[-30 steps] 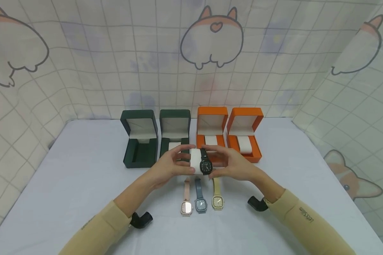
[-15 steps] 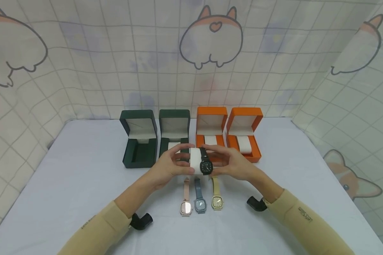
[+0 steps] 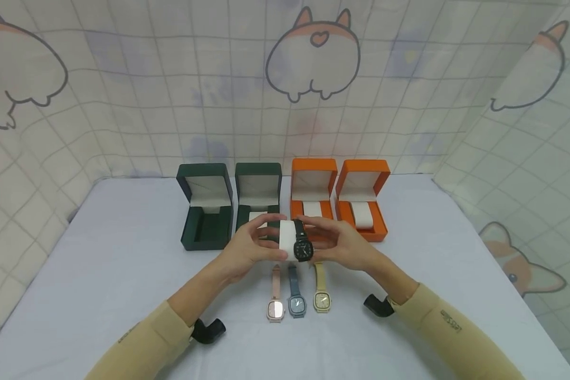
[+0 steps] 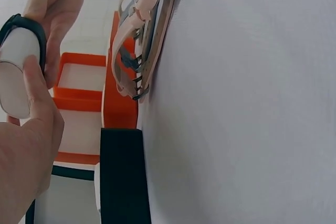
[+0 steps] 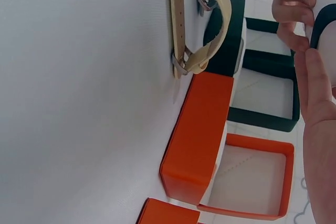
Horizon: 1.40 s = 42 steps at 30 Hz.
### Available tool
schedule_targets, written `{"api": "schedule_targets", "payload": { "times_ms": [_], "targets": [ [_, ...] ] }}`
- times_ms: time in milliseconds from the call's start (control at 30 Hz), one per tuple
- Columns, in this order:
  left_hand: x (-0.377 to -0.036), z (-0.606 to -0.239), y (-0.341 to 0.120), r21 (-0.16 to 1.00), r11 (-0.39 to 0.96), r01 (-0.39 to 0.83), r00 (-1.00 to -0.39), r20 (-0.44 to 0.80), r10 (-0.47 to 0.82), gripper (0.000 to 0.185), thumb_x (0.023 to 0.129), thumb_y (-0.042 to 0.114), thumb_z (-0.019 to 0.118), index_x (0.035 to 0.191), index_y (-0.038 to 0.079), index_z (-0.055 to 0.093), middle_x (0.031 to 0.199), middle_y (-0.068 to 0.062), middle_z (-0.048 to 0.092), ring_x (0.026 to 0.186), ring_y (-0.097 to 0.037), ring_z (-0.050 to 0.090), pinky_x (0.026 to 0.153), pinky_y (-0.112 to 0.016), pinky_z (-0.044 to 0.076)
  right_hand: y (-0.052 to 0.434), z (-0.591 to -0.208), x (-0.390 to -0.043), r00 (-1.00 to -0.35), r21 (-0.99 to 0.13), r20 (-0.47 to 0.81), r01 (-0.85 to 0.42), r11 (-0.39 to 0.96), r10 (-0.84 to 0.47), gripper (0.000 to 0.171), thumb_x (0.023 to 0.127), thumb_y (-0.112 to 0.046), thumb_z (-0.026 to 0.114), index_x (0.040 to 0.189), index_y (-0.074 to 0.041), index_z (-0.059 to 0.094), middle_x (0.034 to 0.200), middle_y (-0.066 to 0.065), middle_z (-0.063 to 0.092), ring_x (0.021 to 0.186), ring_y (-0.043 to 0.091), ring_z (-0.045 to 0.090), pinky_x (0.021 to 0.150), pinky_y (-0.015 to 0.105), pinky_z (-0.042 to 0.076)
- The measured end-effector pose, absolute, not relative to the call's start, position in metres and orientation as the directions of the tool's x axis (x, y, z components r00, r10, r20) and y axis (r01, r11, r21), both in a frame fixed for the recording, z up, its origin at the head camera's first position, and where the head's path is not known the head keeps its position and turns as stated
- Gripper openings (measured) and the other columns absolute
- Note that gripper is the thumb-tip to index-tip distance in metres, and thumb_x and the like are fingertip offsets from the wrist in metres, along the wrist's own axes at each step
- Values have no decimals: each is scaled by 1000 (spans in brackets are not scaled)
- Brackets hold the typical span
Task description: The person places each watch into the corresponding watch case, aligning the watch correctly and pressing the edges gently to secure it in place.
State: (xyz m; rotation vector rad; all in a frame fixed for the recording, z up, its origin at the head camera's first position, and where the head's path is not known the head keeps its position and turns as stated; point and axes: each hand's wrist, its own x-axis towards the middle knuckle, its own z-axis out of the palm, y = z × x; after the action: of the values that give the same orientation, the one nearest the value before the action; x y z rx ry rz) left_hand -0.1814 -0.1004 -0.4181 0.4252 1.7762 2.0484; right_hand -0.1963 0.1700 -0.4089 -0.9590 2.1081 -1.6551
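White cloth covers the table (image 3: 100, 264), which fills the lower half of the head view. Along its far edge, centre frame, stand four open watch boxes. At left is an empty dark green box (image 3: 204, 208). A second green box (image 3: 258, 195) sits behind the left hand, its cushion partly hidden. Two orange boxes (image 3: 313, 184) (image 3: 363, 198) at right each hold a white cushion.

Just below the boxes, at frame centre, both hands hold up one white watch cushion (image 3: 286, 240) above the table. A black watch (image 3: 303, 247) is strapped round it, dial toward the viewer. The left hand (image 3: 247, 250) grips the cushion's left end, thumb below and fingers curled over the top. The right hand (image 3: 342, 244) closes round the right end, beside the black strap. In the left wrist view, upper left, the thumb presses the cushion's rounded end.

Lower centre, flat on the cloth, lie a pink watch (image 3: 275, 306), a blue-grey watch (image 3: 296, 303) and a cream watch (image 3: 321, 298), side by side with straps pointing away.

Handling, as a judgement: the cushion looks soft, light and compressible, so the bare ends are the safe hold. The watch is probably light, its strap flexible and its dial glass prone to marks. Squeezing may slacken the strap.
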Motion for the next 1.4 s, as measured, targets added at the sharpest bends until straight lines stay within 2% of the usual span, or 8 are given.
{"api": "schedule_targets", "payload": {
  "times_ms": [267,400,600,867,967,1133,1400],
  "targets": [
    [-181,-415,-98,985,-116,-129,-878,-59,475,80,80,-6,84,149,13,48,131,-18,56,99,-28,68,88,-35,56,167,-409,-197,-729,-931,192,-347,113,-657,83,83,10,81,155,-1,42,147,22,52,130,36,56,98,37,53],
    [-182,-416,-96,985,-111,-133,-877,-65,476,80,81,-8,82,149,14,47,132,-19,56,100,-29,68,90,-36,56,168,-405,-198,-726,-917,187,-370,148,-661,84,82,6,83,155,-5,44,146,16,54,127,32,59,99,36,53],
    [-183,-420,-99,986,-97,-135,-870,-71,487,81,81,-6,84,150,14,46,132,-18,56,102,-29,68,90,-37,56,167,-408,-197,-720,-920,150,-352,171,-678,83,85,0,83,156,-11,42,152,10,48,134,29,54,103,36,50],
    [-182,-417,-98,986,-107,-128,-879,-63,473,81,84,-3,83,152,19,46,137,-20,52,108,-31,66,94,-38,56,164,-407,-189,-779,-924,178,-342,170,-602,84,82,-3,87,153,-20,45,153,5,46,136,31,51,101,37,52],
    [-181,-417,-98,986,-103,-135,-882,-72,466,74,89,2,79,153,20,46,139,-20,51,113,-31,64,95,-40,56,162,-408,-188,-790,-923,182,-343,174,-586,82,82,-2,86,152,-21,46,153,3,46,136,31,51,100,37,52],
    [-179,-416,-97,981,-108,-161,-896,-100,432,63,97,11,73,153,19,47,138,-19,53,118,-31,61,96,-43,55,160,-411,-188,-784,-913,200,-366,178,-588,82,82,-1,86,152,-20,46,152,2,46,135,29,52,101,36,51],
    [-174,-411,-94,969,-102,-225,-923,-179,340,58,95,7,74,148,9,51,134,-18,61,114,-29,65,93,-42,57,158,-414,-188,-774,-906,227,-391,165,-591,80,82,1,85,151,-16,48,149,4,50,132,29,55,99,36,53]
  ]
}}
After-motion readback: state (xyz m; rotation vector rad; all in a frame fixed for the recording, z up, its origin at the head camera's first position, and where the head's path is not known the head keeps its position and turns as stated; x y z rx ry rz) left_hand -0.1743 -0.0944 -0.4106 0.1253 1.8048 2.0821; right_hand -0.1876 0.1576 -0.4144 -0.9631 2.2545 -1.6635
